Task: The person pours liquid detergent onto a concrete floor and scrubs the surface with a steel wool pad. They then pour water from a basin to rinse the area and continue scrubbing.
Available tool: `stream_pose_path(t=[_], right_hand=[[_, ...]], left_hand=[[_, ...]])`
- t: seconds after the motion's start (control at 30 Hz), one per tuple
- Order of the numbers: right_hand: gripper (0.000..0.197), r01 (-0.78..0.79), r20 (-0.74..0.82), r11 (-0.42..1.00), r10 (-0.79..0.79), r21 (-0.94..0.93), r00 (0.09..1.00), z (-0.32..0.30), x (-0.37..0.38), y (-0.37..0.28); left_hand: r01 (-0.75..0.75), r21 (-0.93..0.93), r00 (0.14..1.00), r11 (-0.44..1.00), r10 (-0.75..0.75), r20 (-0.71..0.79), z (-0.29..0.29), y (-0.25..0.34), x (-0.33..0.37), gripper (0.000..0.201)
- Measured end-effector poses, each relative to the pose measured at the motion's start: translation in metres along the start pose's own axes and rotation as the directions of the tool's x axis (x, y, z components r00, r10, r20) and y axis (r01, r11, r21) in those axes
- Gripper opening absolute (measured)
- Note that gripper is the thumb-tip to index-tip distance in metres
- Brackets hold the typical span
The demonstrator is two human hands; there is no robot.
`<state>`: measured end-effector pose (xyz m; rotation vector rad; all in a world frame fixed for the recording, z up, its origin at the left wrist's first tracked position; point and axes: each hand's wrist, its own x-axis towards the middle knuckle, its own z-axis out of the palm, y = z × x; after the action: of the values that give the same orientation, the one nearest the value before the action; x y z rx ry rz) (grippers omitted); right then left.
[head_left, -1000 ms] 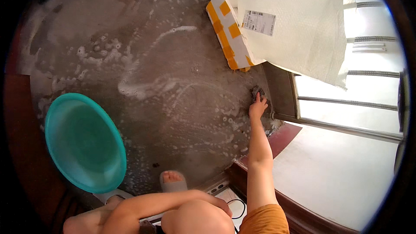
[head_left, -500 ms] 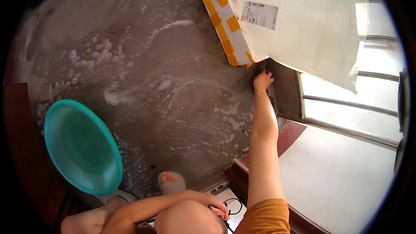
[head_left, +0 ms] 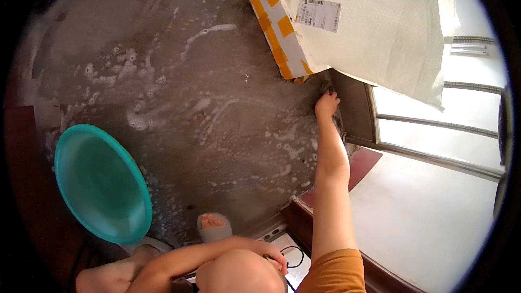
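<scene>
My right hand (head_left: 326, 104) reaches far forward to the floor beside the base of the wall. Its fingers are bent round a small dark thing, too hidden to name. Just beyond it is the corner of a white foam box (head_left: 277, 27) patched with orange tape; a gap shows between hand and box. Near the lower edge, my left hand (head_left: 274, 255) lies against my bent knee with its fingers curled. A thin black cable (head_left: 300, 255) loops out beside those fingers; whether they grip it is hidden.
Wet grey floor (head_left: 233, 146) with soap suds spreads ahead. A green plastic basin (head_left: 103, 184) stands at the left. A pale sheet with a label (head_left: 374, 32) covers the foam box. Metal-framed panels (head_left: 434, 125) run along the right. My slippered foot (head_left: 213, 225) is near.
My right hand has drawn slightly back toward me along the wall's base, a little farther from the box. The whole view has shifted a little. My left hand stays by the knee.
</scene>
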<state>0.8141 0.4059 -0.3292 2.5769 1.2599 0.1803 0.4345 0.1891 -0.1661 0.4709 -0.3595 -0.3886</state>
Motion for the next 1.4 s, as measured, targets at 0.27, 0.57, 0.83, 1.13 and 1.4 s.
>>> stream_pose_path(t=[0.27, 0.57, 0.83, 1.13, 1.4], right_hand=[[0.035, 0.104, -0.062, 0.921, -0.087, 0.374, 0.994, 0.04, -0.118, 0.045], [0.037, -0.1, 0.051, 0.994, 0.097, 0.045, 0.994, -0.049, -0.197, -0.063], [0.025, 0.468, -0.035, 0.652, -0.561, 0.597, 0.827, -0.151, -0.365, -0.152], [0.071, -0.224, 0.23, -0.117, 0.046, 0.968, 0.972, -0.219, -0.215, -0.13], [0.083, -0.578, 0.579, -0.07, 0.2, 0.813, 0.79, -0.258, -0.184, -0.164]], left_hand=[[0.002, 0.062, 0.999, 0.998, 0.001, -0.048, 0.032, -0.022, -0.014, 0.015], [0.016, 0.141, 0.988, 0.99, 0.007, -0.154, 0.082, -0.06, -0.062, 0.014], [0.045, 0.246, 0.975, 0.968, 0.012, -0.223, 0.117, -0.088, -0.088, 0.014], [0.069, 0.301, 0.971, 0.951, 0.005, -0.237, 0.14, -0.109, -0.097, 0.014], [0.091, 0.381, 0.948, 0.92, 0.037, -0.316, 0.179, -0.125, -0.111, 0.014]])
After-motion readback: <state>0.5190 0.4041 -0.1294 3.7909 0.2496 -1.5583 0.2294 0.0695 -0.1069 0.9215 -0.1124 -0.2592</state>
